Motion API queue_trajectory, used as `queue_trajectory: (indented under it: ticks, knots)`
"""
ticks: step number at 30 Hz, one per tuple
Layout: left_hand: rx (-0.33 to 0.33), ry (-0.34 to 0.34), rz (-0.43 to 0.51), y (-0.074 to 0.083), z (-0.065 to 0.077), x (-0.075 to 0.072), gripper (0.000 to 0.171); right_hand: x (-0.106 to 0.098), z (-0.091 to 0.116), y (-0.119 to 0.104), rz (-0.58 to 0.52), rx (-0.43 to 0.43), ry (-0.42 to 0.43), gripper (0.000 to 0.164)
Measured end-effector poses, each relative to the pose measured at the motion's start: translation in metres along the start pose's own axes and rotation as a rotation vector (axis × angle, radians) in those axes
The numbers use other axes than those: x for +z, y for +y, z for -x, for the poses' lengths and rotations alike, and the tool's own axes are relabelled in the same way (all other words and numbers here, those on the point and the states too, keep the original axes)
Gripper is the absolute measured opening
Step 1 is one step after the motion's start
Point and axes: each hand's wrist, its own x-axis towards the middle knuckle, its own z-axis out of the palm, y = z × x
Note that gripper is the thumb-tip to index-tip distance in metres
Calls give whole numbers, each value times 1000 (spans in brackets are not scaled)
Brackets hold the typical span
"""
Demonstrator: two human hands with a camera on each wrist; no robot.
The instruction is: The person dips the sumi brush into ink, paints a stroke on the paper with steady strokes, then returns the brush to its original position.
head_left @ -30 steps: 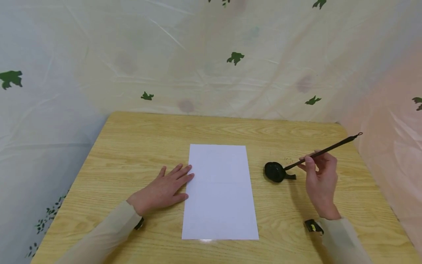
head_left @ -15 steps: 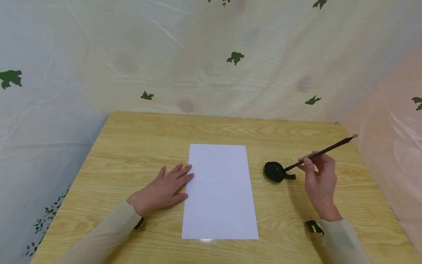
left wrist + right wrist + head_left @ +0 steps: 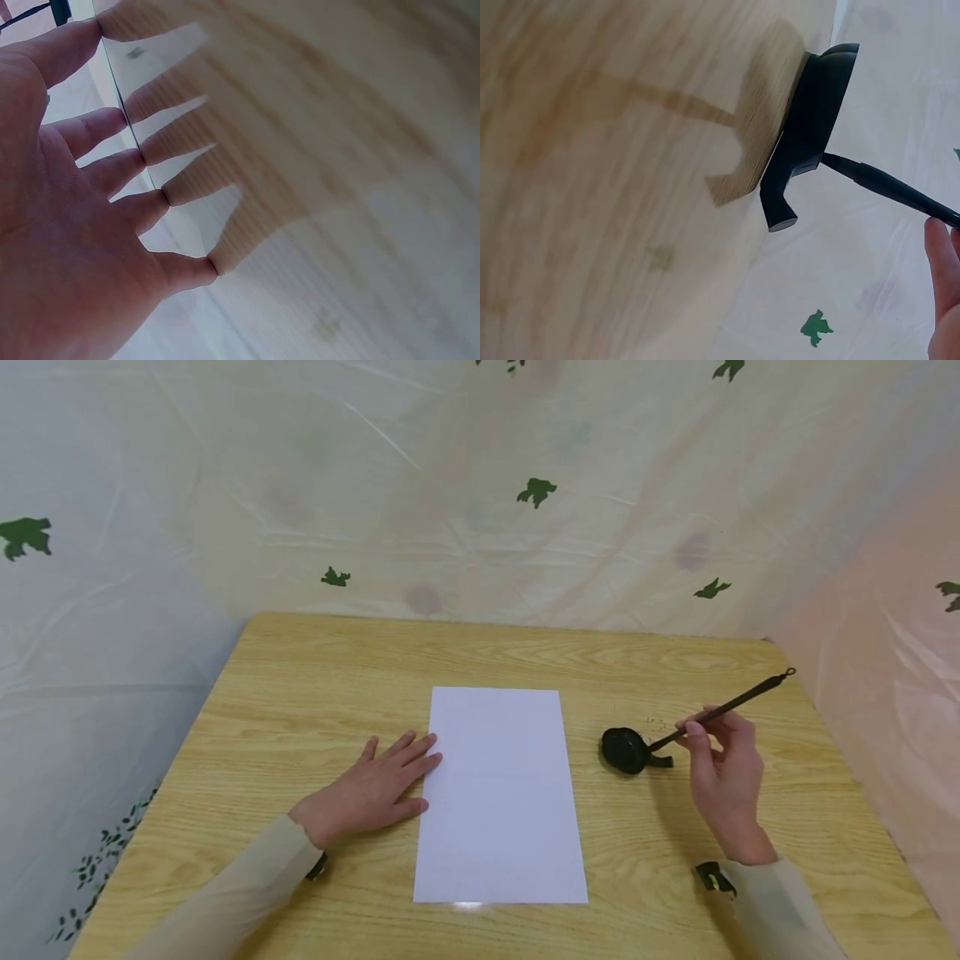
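A black writing brush (image 3: 752,695) with a small loop at its end slants up to the right, pinched between the thumb and fingers of my right hand (image 3: 724,789). Its tip reaches into a small black ink dish (image 3: 621,752) with a short curved handle; the bristles cannot be made out. In the right wrist view the dish (image 3: 817,101) sits on the table, and the brush (image 3: 892,186) leans away from it. My left hand (image 3: 367,793) lies flat with fingers spread, fingertips on the left edge of a blank white sheet of paper (image 3: 501,802).
The wood-grain table (image 3: 337,668) carries the paper in its middle and the dish to the right. Small printed marks (image 3: 656,724) show behind the dish. A pale curtain with green leaf shapes (image 3: 536,491) surrounds the table at the back and sides.
The brush's loop end has swung left and slightly down, and my right hand has shifted a little left with it. The tip stays in the dish. My left hand and the paper stay put.
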Motion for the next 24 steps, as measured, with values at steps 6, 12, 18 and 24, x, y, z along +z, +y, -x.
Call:
queue_trajectory:
  ticks: [6,12,18,24]
  knots:
    - [0,-1,2,0,0,-1,64,1,1,-2,-41,15,20,34]
    - [-7,-8,6,1,-1,1,66,2,4,-2,-40,48,10,34]
    - [-12,-9,6,1,-1,1,66,0,3,-1,-48,62,30,33]
    - [-17,-15,14,1,0,0,65,0,2,-1,-26,29,9,32]
